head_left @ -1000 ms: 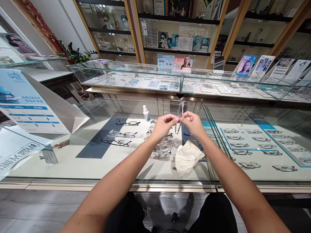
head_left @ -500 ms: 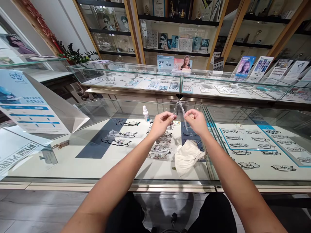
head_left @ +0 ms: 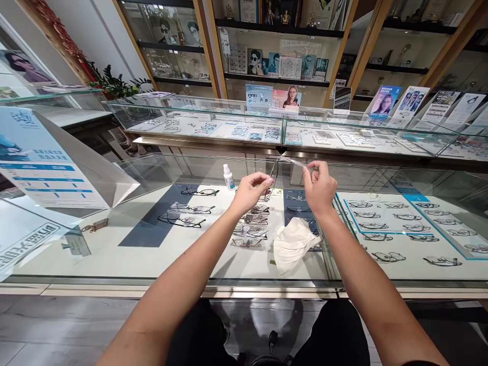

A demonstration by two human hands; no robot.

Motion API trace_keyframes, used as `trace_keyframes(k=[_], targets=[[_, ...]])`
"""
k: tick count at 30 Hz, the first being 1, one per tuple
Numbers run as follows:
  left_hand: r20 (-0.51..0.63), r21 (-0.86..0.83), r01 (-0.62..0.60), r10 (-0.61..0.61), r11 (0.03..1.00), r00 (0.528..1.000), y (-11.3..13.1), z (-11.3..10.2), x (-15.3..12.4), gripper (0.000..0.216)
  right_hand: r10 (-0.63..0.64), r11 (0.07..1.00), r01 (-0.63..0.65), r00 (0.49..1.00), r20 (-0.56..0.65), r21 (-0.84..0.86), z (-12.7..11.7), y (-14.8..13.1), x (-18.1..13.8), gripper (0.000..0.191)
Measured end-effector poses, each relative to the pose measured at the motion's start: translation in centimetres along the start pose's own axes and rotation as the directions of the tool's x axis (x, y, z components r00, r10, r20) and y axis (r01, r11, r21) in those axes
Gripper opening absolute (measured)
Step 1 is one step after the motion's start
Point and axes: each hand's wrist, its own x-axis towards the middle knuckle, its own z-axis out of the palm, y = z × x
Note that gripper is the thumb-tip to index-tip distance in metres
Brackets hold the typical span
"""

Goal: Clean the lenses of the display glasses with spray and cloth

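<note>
Above the glass counter, my left hand (head_left: 253,192) pinches a pair of eyeglasses (head_left: 274,173) by its thin dark frame, partly hidden by the fingers. A clear plastic sleeve (head_left: 293,161) stretches from the tip of the eyeglasses toward the right. Its other end is pinched in my right hand (head_left: 319,187). Whether the sleeve still surrounds the tip or only touches it is too small to tell. Below my right hand lies a crumpled cream cloth (head_left: 294,247). A small white bottle (head_left: 229,178) stands upright just left of my left hand.
Several eyeglasses (head_left: 249,231) lie in rows inside the glass display case (head_left: 190,263). A folded card sign (head_left: 46,162) stands at the left. Another display case (head_left: 213,137) runs along the back, with shelves (head_left: 282,81) behind it.
My right hand has moved right and turned upward, drawing the plastic sleeve from hanging downward to nearly level. My left hand keeps its hold on the eyeglasses in about the same place.
</note>
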Motion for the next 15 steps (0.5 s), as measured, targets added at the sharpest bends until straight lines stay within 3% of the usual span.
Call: trace_keyframes(k=[2,8,15], targets=[[-0.020,-0.065,0.035,-0.036,0.997,0.999,0.2,0.2,-0.1,0.056,-0.022,0.998,0.021,1.000,0.011,0.051,0.3,-0.6,-0.6,0.026],[0.058,-0.079,0.062,-0.057,0.995,0.997,0.9,0.9,-0.8,0.056,-0.044,0.941,-0.048,0.964,0.261,0.335,1.6,-1.4,-1.9,0.035],[0.133,-0.055,0.066,-0.059,0.996,0.989,0.9,1.5,-1.4,0.054,0.024,0.922,-0.120,0.966,0.256,0.367,2.0,-1.2,-1.9,0.053]])
